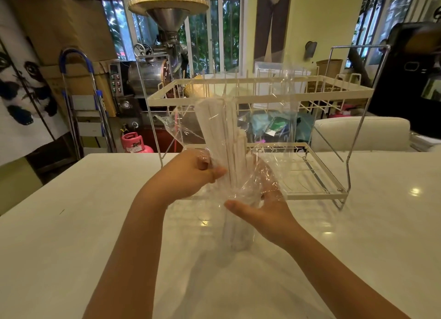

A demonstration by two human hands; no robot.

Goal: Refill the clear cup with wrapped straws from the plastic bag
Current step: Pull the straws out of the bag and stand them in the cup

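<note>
The white bench [95, 223] fills the lower picture, its near edge cut off by the frame. On its far side stands a two-tier dish rack [262, 89] of cream wire with chrome legs; much of it is seen only through film. In front of the rack, held above the bench, is the plastic bag [274, 118], so clear that its outline is hard to follow; creases and glints mark it. Inside it a bundle of wrapped straws [222, 130] stands nearly upright, leaning slightly left. The left hand [191, 173] grips the bundle through the bag from the left, fingers curled round it. The right hand [265, 211] cups the bag from below and right, thumb pointing left, fingers veiled behind the film, so their hold is unclear. The clear cup [236, 233] stands on the bench directly beneath both hands, blurred and faint, with straw ends apparently reaching into it.
</note>
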